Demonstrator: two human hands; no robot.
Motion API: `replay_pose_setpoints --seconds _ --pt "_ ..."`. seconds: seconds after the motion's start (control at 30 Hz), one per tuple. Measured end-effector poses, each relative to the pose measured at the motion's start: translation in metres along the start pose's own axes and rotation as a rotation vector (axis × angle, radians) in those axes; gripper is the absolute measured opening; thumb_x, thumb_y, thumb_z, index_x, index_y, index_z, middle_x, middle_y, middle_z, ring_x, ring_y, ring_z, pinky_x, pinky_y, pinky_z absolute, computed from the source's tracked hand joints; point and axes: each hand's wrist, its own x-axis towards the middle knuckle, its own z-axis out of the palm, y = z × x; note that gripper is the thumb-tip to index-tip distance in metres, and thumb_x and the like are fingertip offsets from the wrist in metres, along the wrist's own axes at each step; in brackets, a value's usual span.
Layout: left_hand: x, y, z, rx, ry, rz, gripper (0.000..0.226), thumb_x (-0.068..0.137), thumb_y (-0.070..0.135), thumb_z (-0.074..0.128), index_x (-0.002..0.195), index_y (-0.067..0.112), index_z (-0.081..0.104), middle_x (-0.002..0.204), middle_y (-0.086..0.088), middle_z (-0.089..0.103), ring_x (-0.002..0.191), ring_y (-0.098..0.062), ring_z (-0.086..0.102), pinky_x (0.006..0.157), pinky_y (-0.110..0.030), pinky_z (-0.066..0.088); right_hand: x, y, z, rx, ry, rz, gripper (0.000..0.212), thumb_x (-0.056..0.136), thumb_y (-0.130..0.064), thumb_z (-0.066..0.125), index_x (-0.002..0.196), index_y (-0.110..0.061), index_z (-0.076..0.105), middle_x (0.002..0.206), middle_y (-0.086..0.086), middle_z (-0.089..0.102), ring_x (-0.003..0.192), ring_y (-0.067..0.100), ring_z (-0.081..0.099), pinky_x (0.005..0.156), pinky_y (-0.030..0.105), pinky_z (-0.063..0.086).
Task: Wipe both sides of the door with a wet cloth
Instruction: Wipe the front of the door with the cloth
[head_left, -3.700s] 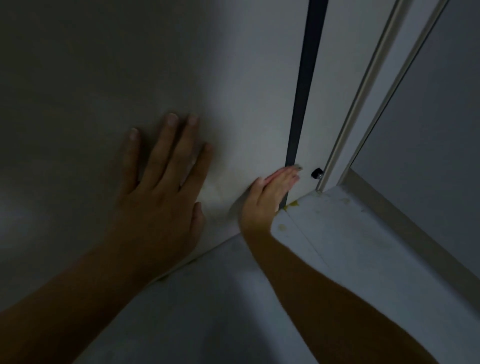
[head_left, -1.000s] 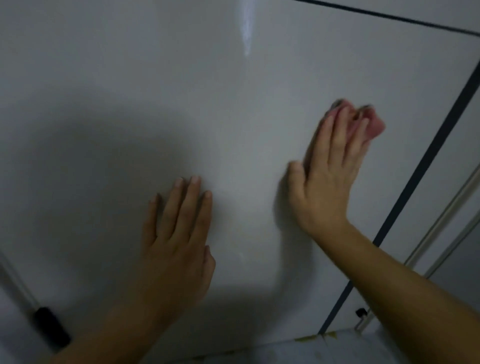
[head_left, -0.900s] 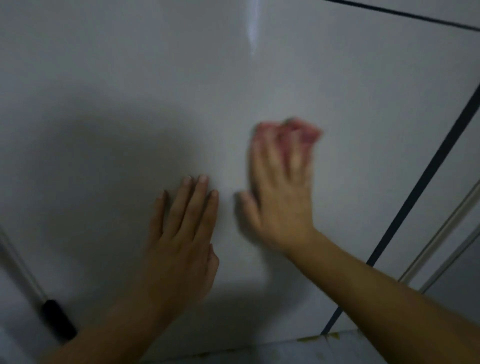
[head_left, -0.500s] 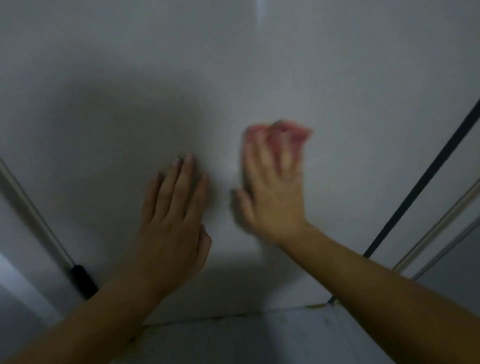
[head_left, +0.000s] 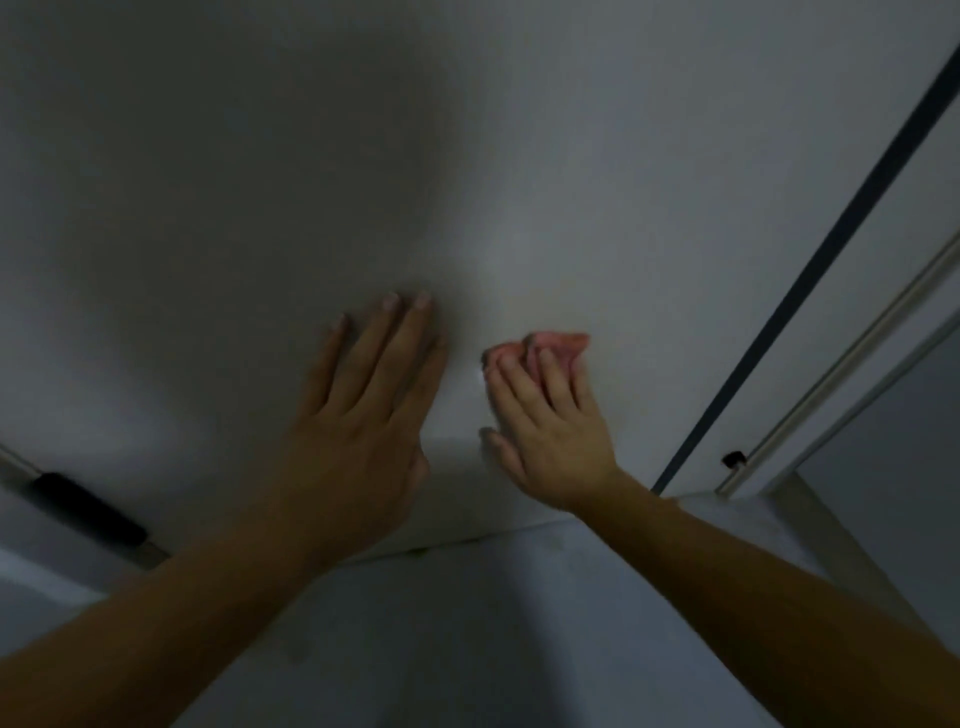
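We are dragging the crumpled pink cloth (head_left: 551, 344) lower down the plain white door (head_left: 571, 182), right hand (head_left: 553, 434) pressing flat-fingered, left hand (head_left: 363, 415) splayed; only the bottom strip seemingly remaining.

The door (head_left: 519, 156) is plain pale grey — the cloth (head_left: 550, 347) pink — its edge strip (head_left: 831, 239) dark.

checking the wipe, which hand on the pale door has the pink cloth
The right hand: it presses the crumpled pink cloth against the pale door; the left hand lies flat, bare.
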Motion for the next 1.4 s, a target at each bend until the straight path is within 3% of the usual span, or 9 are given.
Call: replay_pose_setpoints --seconds 0.1,0.3,0.5,0.73,0.87,1.03,1.13,1.23,1.4 --pt "0.0 0.011 0.013 0.026 -0.023 0.035 0.08 0.073 0.017 0.067 0.149 0.0 0.046 0.165 -0.023 0.023 0.155 -0.041 0.018 0.118 -0.068 0.022 -0.041 0.032 0.007 -0.025 -0.028 0.0 0.067 0.103 -0.046 0.045 0.159 -0.015 0.025 0.162 0.005 0.027 0.153 0.034 0.018 0.128 0.05 0.002" --pt "0.001 0.033 0.031 0.024 -0.04 0.06 0.077 0.076 0.017 0.063 0.149 0.001 0.045 0.166 -0.022 0.021 0.156 -0.04 0.015 0.121 -0.066 0.016 -0.042 -0.004 0.005 0.077 -0.077 0.666 0.084 0.102 -0.051 0.037 0.158 0.001 0.001 0.167 0.019 -0.002 0.152 0.051 0.001 0.126 0.055 -0.003" --pt "-0.004 0.035 0.042 0.044 -0.102 0.12 0.08 0.075 0.019 0.063 0.151 0.002 0.043 0.167 -0.022 0.018 0.156 -0.04 0.012 0.123 -0.063 0.014 -0.091 -0.041 0.039 0.167 -0.214 0.233 0.072 0.097 -0.042 0.047 0.157 -0.01 0.023 0.162 0.011 0.022 0.15 0.042 0.018 0.127 0.05 -0.001" --pt "-0.005 0.041 0.05 0.047 -0.095 0.11 0.084 0.073 0.02 0.063 0.151 0.001 0.041 0.168 -0.022 0.014 0.157 -0.04 0.007 0.122 -0.067 0.008 -0.094 -0.054 0.041 0.861 -0.011 1.563 0.072 0.105 -0.004 0.037 0.161 -0.003 -0.007 0.169 0.018 -0.013 0.157 0.029 -0.009 0.129 0.045 0.0" --pt "-0.005 0.043 0.059 0.05 -0.101 0.098 0.082 0.074 0.019 0.061 0.152 0.0 0.04 0.168 -0.022 0.012 0.157 -0.04 0.004 0.122 -0.067 0.002 -0.07 -0.11 0.035 1.152 0.011 1.549 0.09 0.098 0.0 0.043 0.16 -0.027 -0.017 0.17 0.004 -0.017 0.157 0.019 0.003 0.127 0.031 0.016" --pt "-0.003 0.043 0.062 0.038 -0.115 0.099 0.086 0.075 0.021 0.063 0.154 0.001 0.037 0.168 -0.023 0.007 0.156 -0.039 -0.007 0.121 -0.068 -0.002 -0.093 -0.079 0.064 0.93 -0.281 2.002 0.044 0.099 -0.007 0.053 0.141 0.003 0.044 0.137 0.026 0.053 0.115 0.034 0.058 0.086 0.035 0.052" --pt "-0.003 0.043 0.064 0.044 -0.115 0.097 0.086 0.077 0.019 0.064 0.155 0.0 0.034 0.167 -0.025 0.006 0.155 -0.042 -0.006 0.121 -0.069 -0.003 -0.099 -0.095 0.057 1.025 -0.181 1.87 0.037 0.091 0.003 0.062 0.119 -0.006 0.041 0.106 0.012 0.057 0.103 0.015 0.062 0.094 0.035 0.052" --pt "-0.003 0.042 0.067 0.055 -0.111 0.087 0.086 0.079 0.018 0.064 0.156 0.001 0.032 0.167 -0.025 0.004 0.155 -0.043 -0.007 0.12 -0.07 -0.003 -0.099 -0.127 0.048 1.316 -0.218 1.725 0.069 0.099 -0.016 0.062 0.153 -0.007 0.018 0.112 -0.007 0.05 0.088 0.0 0.051 0.091 0.021 0.045" --pt "-0.003 0.04 0.067 0.043 -0.128 0.091 0.086 0.081 0.02 0.061 0.159 0.004 0.028 0.168 -0.022 -0.002 0.155 -0.042 -0.01 0.12 -0.07 -0.003 -0.096 -0.093 0.074 1.34 0.188 2.188 0.028 0.106 -0.03 0.052 0.108 -0.002 0.047 0.084 0.016 0.058 0.067 0.021 0.058 0.062 0.037 0.054"
